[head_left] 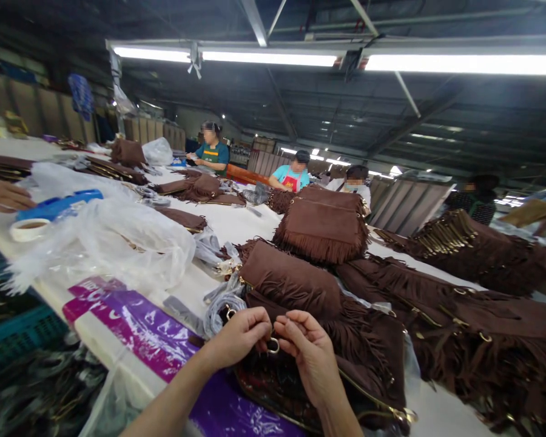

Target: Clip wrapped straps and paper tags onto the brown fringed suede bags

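My left hand [242, 335] is closed in a pinch just above a dark brown fringed bag [368, 340]. A small gold metal ring [273, 346] shows between my two hands, at my left fingertips. Close beside it, my right hand [310, 351] is closed too, its thumb and fingers bent toward the ring. What the right fingertips grip is hidden. Under my wrists lie the bag's dark lining and a gold zipper [368, 394]. A coiled strap in clear wrapping [222, 312] sits just left of my left hand.
Fringed brown bags [323, 224] are stacked ahead, with more at the right [495, 315]. Clear plastic bags [131, 237] and a purple plastic sheet [141, 321] cover the left side. A co-worker's hand [4, 195] rests near a tape roll [30, 229]. Several people work farther back.
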A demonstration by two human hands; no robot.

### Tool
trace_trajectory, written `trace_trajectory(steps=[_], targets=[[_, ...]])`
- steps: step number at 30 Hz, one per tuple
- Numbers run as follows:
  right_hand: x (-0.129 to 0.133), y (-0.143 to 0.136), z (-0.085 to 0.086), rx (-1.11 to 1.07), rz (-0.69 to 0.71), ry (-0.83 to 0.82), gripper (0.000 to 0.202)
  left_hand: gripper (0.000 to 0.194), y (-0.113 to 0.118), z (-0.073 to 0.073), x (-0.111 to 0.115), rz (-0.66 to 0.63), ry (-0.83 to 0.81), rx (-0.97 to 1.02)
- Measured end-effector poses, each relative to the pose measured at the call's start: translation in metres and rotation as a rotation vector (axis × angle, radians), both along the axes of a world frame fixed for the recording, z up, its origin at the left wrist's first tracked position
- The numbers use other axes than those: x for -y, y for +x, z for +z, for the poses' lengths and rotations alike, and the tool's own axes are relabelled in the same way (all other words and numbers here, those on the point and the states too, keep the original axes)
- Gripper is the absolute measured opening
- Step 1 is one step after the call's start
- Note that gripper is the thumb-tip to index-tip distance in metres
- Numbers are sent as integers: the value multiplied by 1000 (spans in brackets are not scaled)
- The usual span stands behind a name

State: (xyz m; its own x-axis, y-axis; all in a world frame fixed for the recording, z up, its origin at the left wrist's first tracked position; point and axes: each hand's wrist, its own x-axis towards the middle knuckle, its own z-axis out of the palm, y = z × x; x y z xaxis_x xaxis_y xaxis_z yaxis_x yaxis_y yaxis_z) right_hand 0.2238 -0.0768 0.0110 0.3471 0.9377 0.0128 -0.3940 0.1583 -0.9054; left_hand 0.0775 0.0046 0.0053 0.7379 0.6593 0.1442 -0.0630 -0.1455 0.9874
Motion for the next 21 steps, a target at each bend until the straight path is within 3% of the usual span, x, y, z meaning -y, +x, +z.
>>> trace_trajectory(steps=[4,10,15,21], targets=[[-1,0,-5,79,-28,18,31,23,1,-2,1,28,7,13],[-3,0,-8,333,-51,33,30,20,5,-10,2,168,-28,72],[-6,-2,-11,442,-44,34,32,10,4,-11,-2,149,-76,102],[-8,-5,-15,496,-12,24,29,22,5,-11,2,101,-91,210]])
